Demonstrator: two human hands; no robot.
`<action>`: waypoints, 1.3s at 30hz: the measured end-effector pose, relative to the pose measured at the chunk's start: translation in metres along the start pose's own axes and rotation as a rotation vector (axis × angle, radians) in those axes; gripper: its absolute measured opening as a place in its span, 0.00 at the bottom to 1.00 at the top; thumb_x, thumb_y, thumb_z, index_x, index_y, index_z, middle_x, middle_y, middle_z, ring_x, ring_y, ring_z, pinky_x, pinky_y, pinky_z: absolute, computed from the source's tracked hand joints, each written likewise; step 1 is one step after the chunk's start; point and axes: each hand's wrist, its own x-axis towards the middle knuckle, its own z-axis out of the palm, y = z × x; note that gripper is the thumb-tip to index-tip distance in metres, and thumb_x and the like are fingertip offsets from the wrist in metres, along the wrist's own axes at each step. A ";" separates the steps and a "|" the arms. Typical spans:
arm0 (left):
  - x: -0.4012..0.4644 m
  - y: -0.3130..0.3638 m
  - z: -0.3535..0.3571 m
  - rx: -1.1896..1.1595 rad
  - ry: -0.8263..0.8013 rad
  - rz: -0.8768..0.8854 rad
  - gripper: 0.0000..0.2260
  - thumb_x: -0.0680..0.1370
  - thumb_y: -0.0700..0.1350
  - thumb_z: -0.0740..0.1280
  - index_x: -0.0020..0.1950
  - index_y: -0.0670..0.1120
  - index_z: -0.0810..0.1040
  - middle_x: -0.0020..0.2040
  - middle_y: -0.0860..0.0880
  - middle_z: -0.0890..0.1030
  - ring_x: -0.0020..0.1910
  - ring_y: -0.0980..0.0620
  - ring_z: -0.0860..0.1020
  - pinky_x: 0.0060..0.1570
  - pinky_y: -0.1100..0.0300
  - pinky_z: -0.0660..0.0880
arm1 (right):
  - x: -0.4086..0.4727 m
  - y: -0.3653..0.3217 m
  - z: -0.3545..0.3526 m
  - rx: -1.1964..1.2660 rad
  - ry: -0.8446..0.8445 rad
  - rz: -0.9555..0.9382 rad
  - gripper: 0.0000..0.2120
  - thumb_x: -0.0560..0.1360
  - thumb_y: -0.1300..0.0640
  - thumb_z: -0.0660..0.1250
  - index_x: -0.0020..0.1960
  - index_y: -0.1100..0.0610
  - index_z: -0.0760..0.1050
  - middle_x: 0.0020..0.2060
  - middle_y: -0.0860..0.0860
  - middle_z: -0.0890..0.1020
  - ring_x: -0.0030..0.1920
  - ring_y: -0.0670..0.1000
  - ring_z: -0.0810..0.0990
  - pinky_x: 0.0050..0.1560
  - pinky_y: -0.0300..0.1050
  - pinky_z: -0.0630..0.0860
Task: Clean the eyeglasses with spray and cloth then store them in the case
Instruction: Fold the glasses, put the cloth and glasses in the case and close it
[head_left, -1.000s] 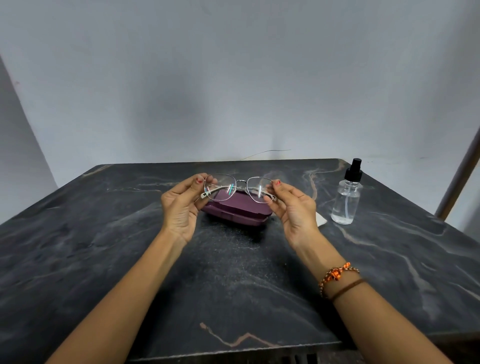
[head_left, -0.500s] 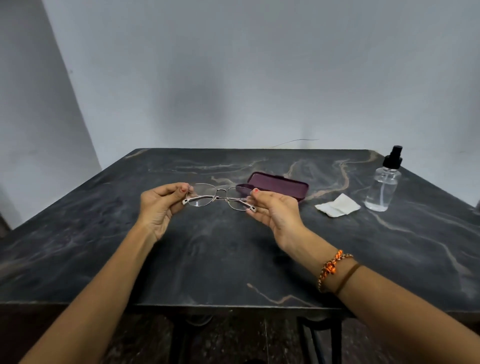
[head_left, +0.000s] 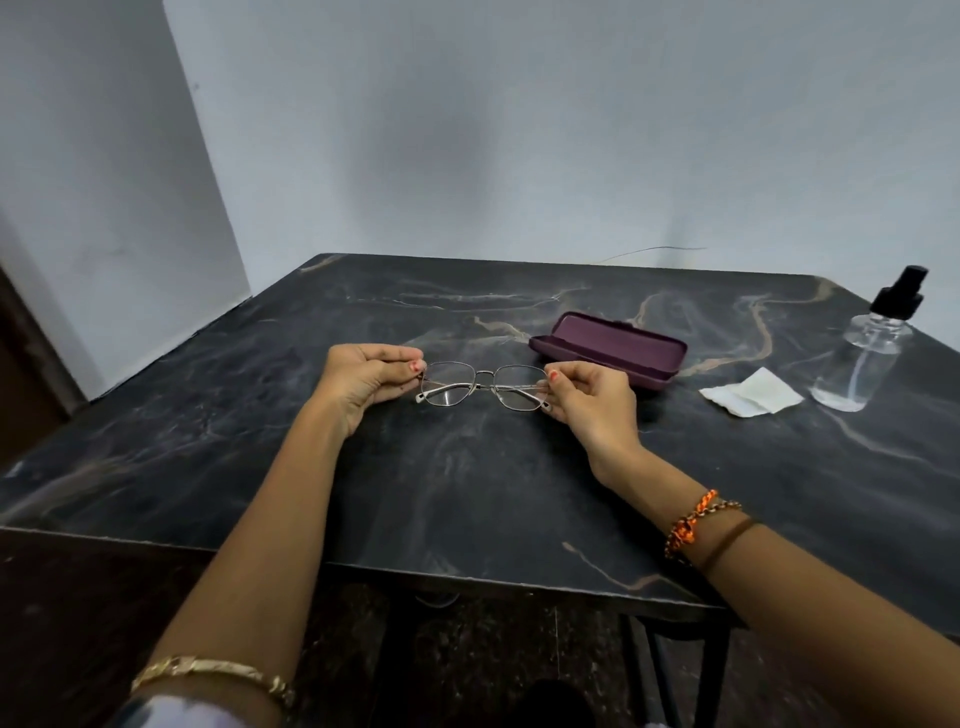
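Pinching the eyeglasses (head_left: 483, 385) at both hinges — left hand (head_left: 363, 382), right hand (head_left: 587, 395) closed on them; best keeping fingertips off lenses — spray bottle (head_left: 862, 358) sits at two o'clock.

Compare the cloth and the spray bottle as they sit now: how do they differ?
The cloth is white, opaque and lies flat and folded; the spray bottle is clear with a black nozzle and stands upright. The cloth lies nearer the open case; the bottle stands further right, by the table edge. Both rest untouched, since both hands hold the glasses.
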 end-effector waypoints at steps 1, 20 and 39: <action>0.001 -0.001 -0.001 0.006 0.004 -0.008 0.07 0.70 0.26 0.66 0.40 0.37 0.79 0.27 0.49 0.83 0.29 0.57 0.82 0.32 0.68 0.78 | 0.000 0.001 0.000 -0.030 0.006 -0.015 0.06 0.76 0.63 0.63 0.48 0.59 0.78 0.41 0.55 0.82 0.45 0.51 0.82 0.45 0.41 0.79; -0.002 -0.002 0.001 0.057 0.101 -0.039 0.07 0.68 0.29 0.70 0.38 0.40 0.80 0.26 0.52 0.82 0.29 0.59 0.81 0.30 0.70 0.77 | -0.001 0.001 0.002 -0.187 0.031 -0.102 0.12 0.74 0.64 0.64 0.56 0.60 0.77 0.44 0.52 0.81 0.45 0.46 0.79 0.43 0.32 0.73; -0.032 0.005 0.060 0.443 0.445 0.638 0.07 0.73 0.42 0.70 0.43 0.39 0.83 0.33 0.51 0.81 0.33 0.58 0.78 0.34 0.73 0.72 | -0.001 -0.011 -0.073 -0.502 0.138 -0.641 0.09 0.71 0.61 0.67 0.50 0.60 0.75 0.46 0.53 0.78 0.48 0.54 0.76 0.48 0.45 0.71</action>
